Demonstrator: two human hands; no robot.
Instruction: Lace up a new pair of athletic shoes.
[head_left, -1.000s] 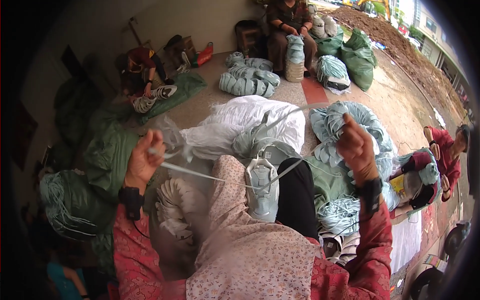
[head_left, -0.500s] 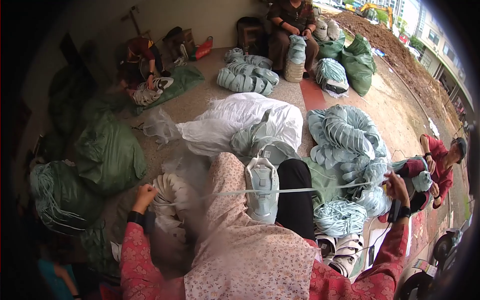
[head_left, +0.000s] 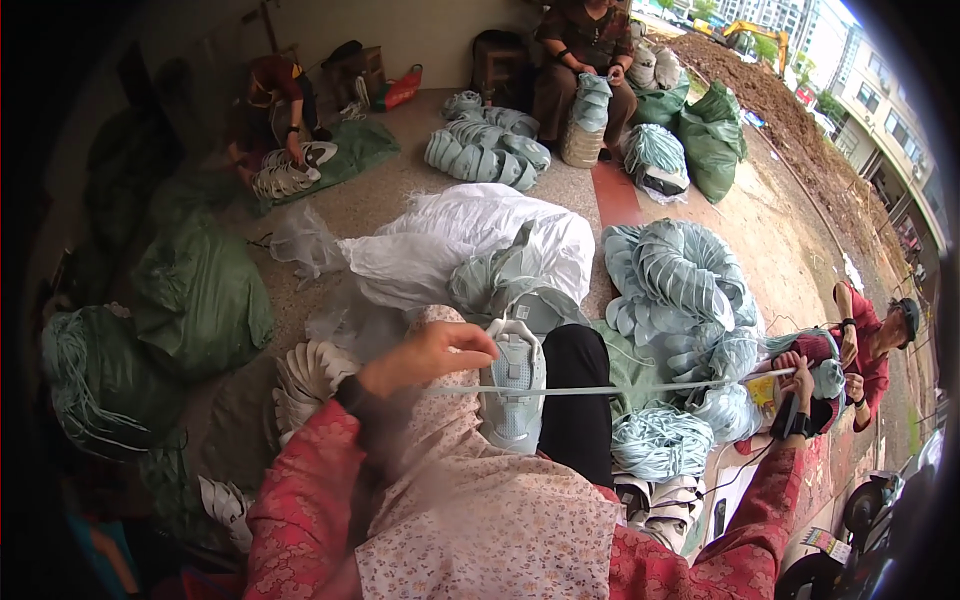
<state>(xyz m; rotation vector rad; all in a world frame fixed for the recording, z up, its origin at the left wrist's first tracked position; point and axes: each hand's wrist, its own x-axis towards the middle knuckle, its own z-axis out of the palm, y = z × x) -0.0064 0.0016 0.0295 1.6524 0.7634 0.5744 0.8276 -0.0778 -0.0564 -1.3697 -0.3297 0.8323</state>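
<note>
Left fingers (head_left: 474, 343) now nearer pale shoe (head_left: 512, 408)

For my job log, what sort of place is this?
Probably an informal shoe-upper workshop in an open-fronted space: a pale shoe upper in the lap, stacked pale-blue uppers to the right, and a bundle of pale-blue laces.

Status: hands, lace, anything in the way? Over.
Right hand pinching pale lace, stretched straight. Left hand beside shoe upper, grip unclear. Lace crosses upper in view.
</note>
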